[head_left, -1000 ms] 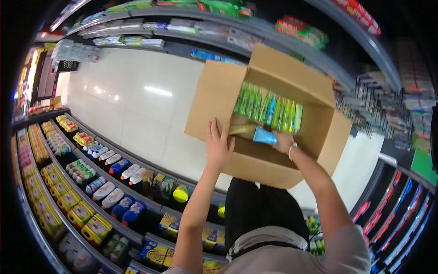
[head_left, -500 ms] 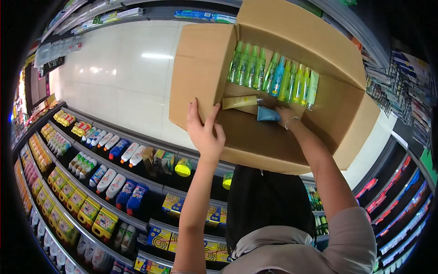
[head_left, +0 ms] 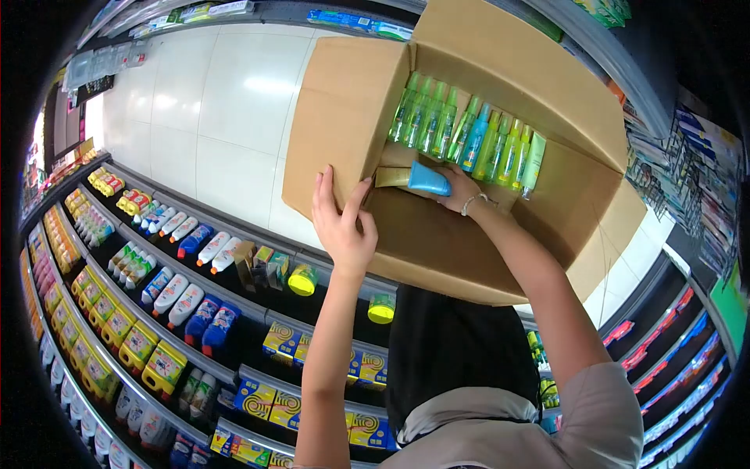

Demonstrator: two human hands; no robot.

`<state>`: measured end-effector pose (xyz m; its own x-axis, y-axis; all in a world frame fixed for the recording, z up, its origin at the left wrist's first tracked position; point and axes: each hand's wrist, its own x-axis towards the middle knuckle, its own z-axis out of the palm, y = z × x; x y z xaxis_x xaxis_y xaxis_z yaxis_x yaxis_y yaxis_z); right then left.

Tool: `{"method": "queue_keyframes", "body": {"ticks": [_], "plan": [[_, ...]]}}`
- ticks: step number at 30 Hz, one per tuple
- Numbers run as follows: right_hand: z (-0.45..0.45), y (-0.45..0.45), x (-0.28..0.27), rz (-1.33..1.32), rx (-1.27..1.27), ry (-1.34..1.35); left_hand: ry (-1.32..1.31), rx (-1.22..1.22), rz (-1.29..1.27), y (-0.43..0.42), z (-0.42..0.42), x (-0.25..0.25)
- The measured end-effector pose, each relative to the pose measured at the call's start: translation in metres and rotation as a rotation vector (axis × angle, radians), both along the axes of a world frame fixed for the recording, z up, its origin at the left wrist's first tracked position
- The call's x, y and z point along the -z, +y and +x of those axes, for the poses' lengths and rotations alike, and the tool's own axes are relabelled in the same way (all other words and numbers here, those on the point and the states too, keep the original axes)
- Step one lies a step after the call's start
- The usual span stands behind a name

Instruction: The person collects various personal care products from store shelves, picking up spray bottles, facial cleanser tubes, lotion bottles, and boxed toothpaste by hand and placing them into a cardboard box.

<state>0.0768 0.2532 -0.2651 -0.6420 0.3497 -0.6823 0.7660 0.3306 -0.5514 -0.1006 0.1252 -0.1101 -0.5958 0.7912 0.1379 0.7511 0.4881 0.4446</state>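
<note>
A large cardboard box [head_left: 336,109] stands with its flaps folded outward. My left hand [head_left: 345,233] rests on its left flap and rim, fingers spread. Inside the box, my right hand [head_left: 461,190] is closed on a blue squeeze tube [head_left: 428,180]. The blue tube partly covers a yellowish tube [head_left: 391,177] lying behind it. Along the far inner wall lies a row of several green spray bottles [head_left: 426,117], with one blue bottle [head_left: 475,139] among them. A pale green tube [head_left: 533,166] closes the row on the right.
Shelves of white and blue cleaner bottles [head_left: 170,289], yellow jugs [head_left: 164,367] and patterned boxes [head_left: 266,400] run along the lower left. More shelving [head_left: 664,352] rises at the right. Pale floor tiles [head_left: 234,86] show left of the box.
My right hand has moved left and lifted the blue tube, which now overlaps the yellowish tube. My left hand stays at the flap, and the view has shifted slightly.
</note>
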Motion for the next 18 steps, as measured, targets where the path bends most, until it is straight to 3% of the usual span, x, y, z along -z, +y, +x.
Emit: {"method": "queue_keyframes", "body": {"ticks": [9,18], "plan": [[0.027,-0.026,0.029,-0.094,-0.052,0.126,-0.011,-0.018,0.014,0.002,0.001,-0.002],[0.01,-0.017,0.014,0.142,0.031,0.013,-0.013,-0.04,0.032,0.001,0.001,0.002]]}}
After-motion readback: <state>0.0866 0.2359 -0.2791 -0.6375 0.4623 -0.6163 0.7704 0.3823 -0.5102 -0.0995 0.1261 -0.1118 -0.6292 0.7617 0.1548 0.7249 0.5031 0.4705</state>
